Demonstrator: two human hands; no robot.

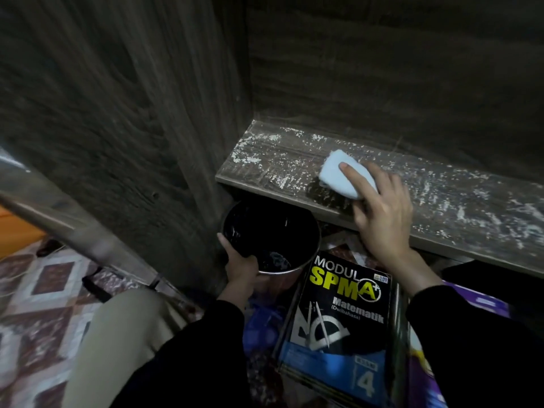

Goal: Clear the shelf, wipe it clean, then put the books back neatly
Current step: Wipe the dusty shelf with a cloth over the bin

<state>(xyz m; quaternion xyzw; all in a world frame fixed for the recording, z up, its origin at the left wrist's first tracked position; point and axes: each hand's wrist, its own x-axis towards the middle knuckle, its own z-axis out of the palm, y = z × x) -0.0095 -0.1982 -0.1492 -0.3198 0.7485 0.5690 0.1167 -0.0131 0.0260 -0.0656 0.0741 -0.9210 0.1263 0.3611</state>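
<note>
1. Books (347,313): stacked flat on the floor below the shelf, a maths workbook on top. A purple book (482,304) lies just beside the stack, on its right. None stands on the shelf.

2. Left hand (241,263): fingers curled over the near rim of a round bin (270,237) with a dark liner. The bin sits just under the shelf's front edge, towards its left end.

3. Right hand (382,213): fingers laid out fairly straight, pressing a pale blue cloth (347,175) flat onto the shelf, close to the front edge and left of the middle.

4. Shelf (441,207): dark wood, flecked with white dust (253,157) from the back left corner along to the right end. A darker patch beside the cloth looks wiped.

Step in hand, as judged: wiping. Clearing looks finished; restocking is not yet begun.

Next move, as judged: draw the cloth to the front edge so the dust drops into the bin, with the rim directly beneath. The right end needs further passes.
</note>
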